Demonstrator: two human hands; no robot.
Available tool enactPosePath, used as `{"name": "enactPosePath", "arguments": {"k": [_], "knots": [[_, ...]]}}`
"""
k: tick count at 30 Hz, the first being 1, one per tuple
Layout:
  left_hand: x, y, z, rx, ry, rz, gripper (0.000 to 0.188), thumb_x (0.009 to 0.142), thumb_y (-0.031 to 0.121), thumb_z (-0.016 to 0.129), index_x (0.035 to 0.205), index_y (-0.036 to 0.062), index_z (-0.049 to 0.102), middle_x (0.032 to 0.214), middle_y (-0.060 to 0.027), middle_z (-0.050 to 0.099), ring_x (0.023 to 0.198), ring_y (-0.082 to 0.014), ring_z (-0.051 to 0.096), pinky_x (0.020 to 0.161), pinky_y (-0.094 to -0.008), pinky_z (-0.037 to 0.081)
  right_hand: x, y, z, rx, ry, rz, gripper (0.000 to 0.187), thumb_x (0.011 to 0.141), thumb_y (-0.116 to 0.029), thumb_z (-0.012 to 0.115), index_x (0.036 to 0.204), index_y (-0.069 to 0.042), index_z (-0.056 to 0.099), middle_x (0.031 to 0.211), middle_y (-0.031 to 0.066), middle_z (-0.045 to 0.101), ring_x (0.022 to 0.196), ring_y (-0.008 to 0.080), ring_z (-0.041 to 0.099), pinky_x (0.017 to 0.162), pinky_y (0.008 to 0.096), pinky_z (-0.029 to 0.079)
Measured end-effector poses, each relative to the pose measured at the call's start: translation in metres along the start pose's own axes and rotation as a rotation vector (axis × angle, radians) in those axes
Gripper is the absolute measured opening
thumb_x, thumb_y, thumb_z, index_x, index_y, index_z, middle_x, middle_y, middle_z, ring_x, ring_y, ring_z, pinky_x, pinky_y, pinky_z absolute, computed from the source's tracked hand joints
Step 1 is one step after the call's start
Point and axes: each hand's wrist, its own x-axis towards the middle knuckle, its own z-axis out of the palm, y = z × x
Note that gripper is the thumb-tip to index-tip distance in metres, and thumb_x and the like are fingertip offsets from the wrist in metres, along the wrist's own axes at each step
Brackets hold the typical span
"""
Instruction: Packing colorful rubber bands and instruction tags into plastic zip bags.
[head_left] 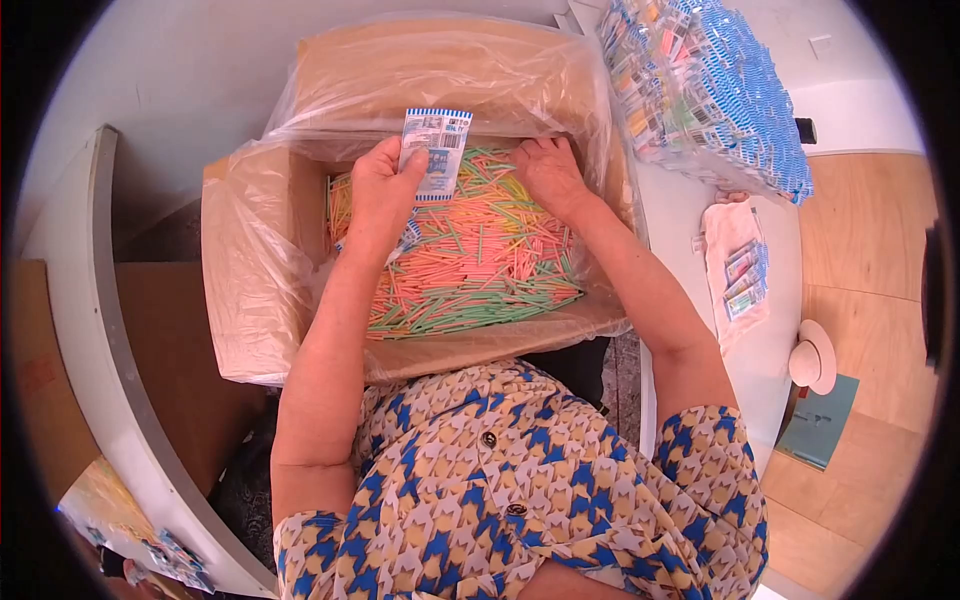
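A large cardboard box (245,265) lined with clear plastic film stands before me, holding a thick layer of thin pastel sticks (470,262) in pink, green and yellow. My left hand (385,185) pinches a small flat packet (436,165), clear and white with blue striped ends, upright above the sticks. Another blue-and-white packet (408,238) lies on the sticks, partly behind my left wrist. At the box's far right corner my right hand (550,178) reaches down to the sticks with its fingers curled; their tips, and anything in them, are hidden.
Right of the box, a big heap of blue-striped filled packets (715,100) sits on a white surface (675,235). Nearer lie several packets (745,280) on a pale cloth (722,225). Beyond are a round beige object (813,358) and a green flat item (818,425). A curved white panel edge (105,290) runs along the left.
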Motion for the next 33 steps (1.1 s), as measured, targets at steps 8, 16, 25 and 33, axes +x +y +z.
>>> {"name": "enactPosePath", "arguments": {"k": [8,16,25,33], "knots": [[-0.002,0.006,0.005,-0.023,0.002,-0.032,0.013,0.088,0.002,0.055,0.097,-0.0019,0.064,0.082,0.0004,0.065,0.068,-0.0029,0.054,0.061,-0.0214,0.047,-0.019,0.022,-0.007,0.17,0.089,0.004,0.056,0.068,-0.001,0.063,0.122,-0.001,0.05,0.118,0.0134,0.054,0.115,0.029,0.046,0.096,0.0397,0.039],[-0.001,0.002,0.003,-0.006,0.011,-0.031,0.014,0.088,0.002,0.055,0.098,-0.002,0.064,0.082,0.0004,0.065,0.069,-0.0031,0.055,0.062,-0.0216,0.047,-0.002,0.01,-0.003,0.076,0.06,0.037,0.035,0.081,-0.011,0.049,0.114,-0.003,0.057,0.118,0.0131,0.056,0.113,0.0289,0.047,0.096,0.0426,0.037],[-0.002,0.001,0.003,0.002,0.003,-0.025,0.013,0.088,0.001,0.056,0.098,-0.0021,0.064,0.083,0.0003,0.065,0.069,-0.0034,0.055,0.062,-0.0214,0.046,0.013,-0.014,0.006,0.006,0.081,0.082,0.027,0.083,-0.018,0.047,0.102,-0.006,0.062,0.113,0.0108,0.059,0.112,0.0259,0.049,0.086,0.0435,0.038],[-0.003,0.005,0.003,0.015,-0.009,-0.016,0.012,0.088,0.001,0.056,0.096,-0.002,0.064,0.083,-0.0003,0.065,0.07,-0.0038,0.056,0.063,-0.0216,0.047,0.013,-0.013,0.021,-0.178,0.213,0.088,0.023,0.082,-0.016,0.048,0.098,-0.009,0.062,0.111,0.0076,0.057,0.109,0.0235,0.048,0.084,0.0414,0.037]]}}
